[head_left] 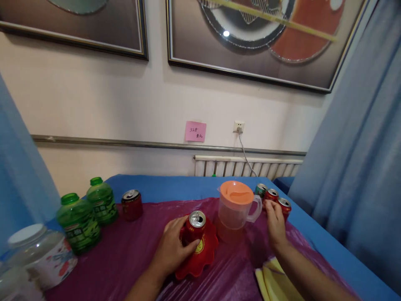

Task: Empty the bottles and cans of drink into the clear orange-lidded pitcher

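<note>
My left hand (175, 246) is wrapped round a red drink can (196, 228), its thumb across the front. The can is upright, its opened top showing, over a red scalloped dish (205, 255); whether its base touches the dish is hidden. On the right, my right hand (276, 223) has its fingers bent and closed at the lower part of a red can (271, 195). Another red can (285, 205) stands just beside these fingers, and a green can (260, 190) stands behind. Between my hands is a clear plastic pitcher (231, 217) with an orange lid and some liquid inside.
At the left stand two green bottles (78, 228), a white-lidded jar (40, 259) and a red-black can (132, 207). A yellow cloth (275, 280) lies under my right forearm. Purple plastic sheeting (125, 259) covers part of the blue table (175, 186). A curtain (354, 167) hangs at right.
</note>
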`<action>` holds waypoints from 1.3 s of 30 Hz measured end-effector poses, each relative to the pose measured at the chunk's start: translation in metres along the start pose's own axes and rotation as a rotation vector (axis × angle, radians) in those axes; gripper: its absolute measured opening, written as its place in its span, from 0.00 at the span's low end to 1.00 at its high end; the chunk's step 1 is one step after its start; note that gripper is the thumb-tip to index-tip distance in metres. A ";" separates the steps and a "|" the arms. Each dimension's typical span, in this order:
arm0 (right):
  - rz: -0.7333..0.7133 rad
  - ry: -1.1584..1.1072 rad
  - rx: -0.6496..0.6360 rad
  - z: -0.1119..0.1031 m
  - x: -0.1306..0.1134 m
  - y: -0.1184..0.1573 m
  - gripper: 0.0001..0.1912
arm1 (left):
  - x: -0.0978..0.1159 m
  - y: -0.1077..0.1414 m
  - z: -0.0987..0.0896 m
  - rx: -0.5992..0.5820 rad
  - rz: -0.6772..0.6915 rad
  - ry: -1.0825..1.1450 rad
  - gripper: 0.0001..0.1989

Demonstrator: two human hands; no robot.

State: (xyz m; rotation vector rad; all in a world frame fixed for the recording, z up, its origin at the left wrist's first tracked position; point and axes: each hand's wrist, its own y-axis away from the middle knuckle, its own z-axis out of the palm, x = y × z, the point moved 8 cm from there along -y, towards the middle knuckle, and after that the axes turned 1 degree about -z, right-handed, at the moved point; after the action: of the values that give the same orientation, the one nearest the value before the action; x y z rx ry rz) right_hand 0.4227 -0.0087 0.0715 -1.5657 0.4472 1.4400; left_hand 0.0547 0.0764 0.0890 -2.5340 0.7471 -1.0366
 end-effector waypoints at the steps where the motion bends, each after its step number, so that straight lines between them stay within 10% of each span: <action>1: -0.039 -0.009 0.057 -0.009 -0.005 0.007 0.23 | 0.000 0.000 0.000 -0.006 0.002 -0.001 0.30; 6: -0.211 -0.009 -0.120 -0.003 -0.034 0.066 0.19 | 0.000 0.001 0.002 -0.026 0.008 0.015 0.29; 12: -0.272 0.122 -0.598 0.077 -0.052 0.142 0.27 | -0.002 0.000 0.003 -0.030 -0.019 0.119 0.33; 17: -0.073 0.193 -0.731 0.135 -0.061 0.153 0.47 | -0.011 -0.002 0.009 -0.063 0.001 0.233 0.40; 22: 0.020 0.254 -0.721 0.149 -0.063 0.144 0.50 | -0.013 -0.004 0.020 -0.108 0.064 0.298 0.39; 30: -0.042 0.190 -0.639 0.105 -0.077 0.131 0.35 | -0.003 -0.002 0.026 -0.229 0.084 0.462 0.45; 39: -0.039 0.333 -0.334 -0.048 -0.034 0.063 0.30 | -0.009 -0.004 -0.004 0.118 -0.066 0.361 0.31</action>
State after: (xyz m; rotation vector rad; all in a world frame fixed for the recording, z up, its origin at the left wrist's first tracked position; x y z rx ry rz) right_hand 0.3928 -0.0897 0.0733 -2.0861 0.3784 1.2728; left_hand 0.0480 0.0850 0.0884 -2.3118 0.6712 -1.5383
